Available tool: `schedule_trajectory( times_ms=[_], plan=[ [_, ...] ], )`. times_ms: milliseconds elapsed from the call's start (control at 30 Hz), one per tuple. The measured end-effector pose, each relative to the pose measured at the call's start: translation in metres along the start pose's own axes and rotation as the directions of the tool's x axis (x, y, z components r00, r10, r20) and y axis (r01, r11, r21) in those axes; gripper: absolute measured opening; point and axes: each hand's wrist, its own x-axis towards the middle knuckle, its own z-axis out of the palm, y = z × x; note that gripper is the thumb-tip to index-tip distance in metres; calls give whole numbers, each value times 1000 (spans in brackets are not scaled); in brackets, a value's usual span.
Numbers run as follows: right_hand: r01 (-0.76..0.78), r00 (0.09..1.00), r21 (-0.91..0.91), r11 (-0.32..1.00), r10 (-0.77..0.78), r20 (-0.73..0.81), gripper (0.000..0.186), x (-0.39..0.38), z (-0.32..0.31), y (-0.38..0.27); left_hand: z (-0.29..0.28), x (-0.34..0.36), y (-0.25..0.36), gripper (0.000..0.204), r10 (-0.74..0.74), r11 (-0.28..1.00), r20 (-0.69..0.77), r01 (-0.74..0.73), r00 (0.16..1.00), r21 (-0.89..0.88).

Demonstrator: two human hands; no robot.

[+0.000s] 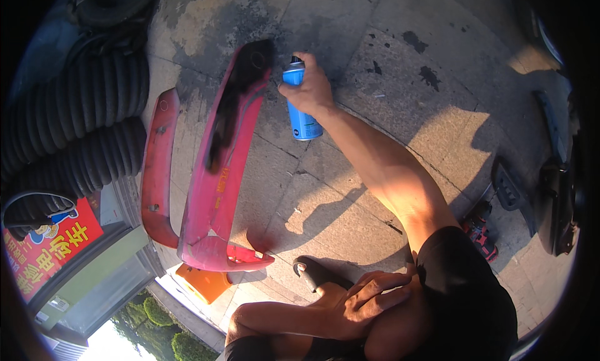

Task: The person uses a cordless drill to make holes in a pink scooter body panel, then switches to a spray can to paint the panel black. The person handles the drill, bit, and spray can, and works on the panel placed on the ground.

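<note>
My right hand [310, 89] is wrapped around a blue spray can [302, 118], held upright with a finger at its black nozzle. Just left of the can, and apart from it, stands a long pinkish-red bumper-like panel [210, 195]. Glossy black coats its upper end and runs down in a streak. My left forearm crosses low in front of me, and my left hand [377, 296] lies over my bent leg, fingers loosely apart and nothing visible in them. A black slipper [317, 275] shows on my foot.
A second red panel [160, 167] stands to the left, by thick ribbed black hoses [75, 111]. An orange piece [204, 282] lies below the panels. On the right are a red-and-black power tool [480, 231] and dark plastic parts [509, 186]. Dark stains mark the paving [350, 155].
</note>
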Motion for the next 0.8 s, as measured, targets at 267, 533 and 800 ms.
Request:
schedule_trajectory(
  times_ms=[267, 533, 800],
  plan=[
    [127, 992, 10, 992, -127, 1, 74, -18, 0, 6, 0, 0, 0, 39, 2, 1000, 3, -2, 1000, -14],
    [190, 972, 20, 982, -191, 137, 71, -42, -1, -12, 6, -1, 4, 36, -34, 999, -47, 35, 998, 16],
    [311, 931, -46, 949, -295, 218, 70, -49, 4, -14, 3, -2, 2, 54, 4, 1000, -7, -4, 1000, -2]
  ],
)
